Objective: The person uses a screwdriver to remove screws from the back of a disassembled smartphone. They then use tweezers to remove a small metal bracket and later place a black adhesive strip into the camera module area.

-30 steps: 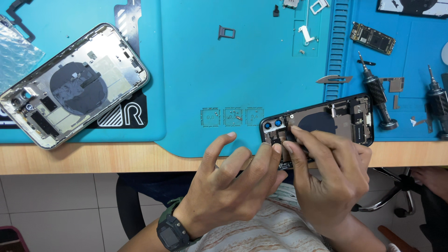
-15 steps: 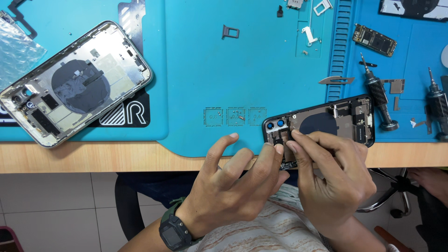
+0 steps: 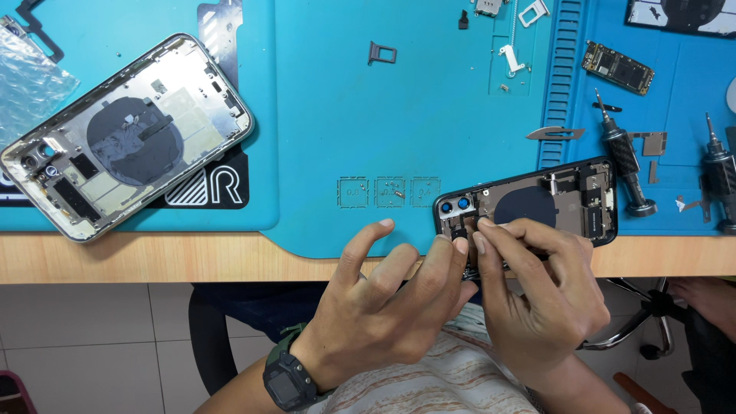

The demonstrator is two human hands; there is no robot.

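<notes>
The large blue silicone work mat (image 3: pixel 368 138) covers the wooden bench edge (image 3: pixel 153 261) above both hands, and far to the upper left of the left hand lies a silver opened phone housing (image 3: pixel 126 134) with a round dark coil inside. The thing in work is the black opened phone housing (image 3: pixel 548 203), which lies at the near edge of the mat, directly under the fingertips and with its camera corner toward the left hand (image 3: pixel 391 307). That hand is half spread: the index finger presses on the camera corner while the thumb and the other fingers stand free. The right hand (image 3: pixel 540 291) is narrow, thumb and index finger pinched together at the same corner on a small dark part; what exactly it is, I cannot tell. To do this well, I think the left finger should keep the housing flat and steady, and the pinch should work slowly and straight, without bending the thin part. To the right of the right hand stand two black screwdrivers (image 3: pixel 625 165), and just left of the fingertips are three small screw compartments (image 3: pixel 389 192), good for keeping tiny pieces.
</notes>
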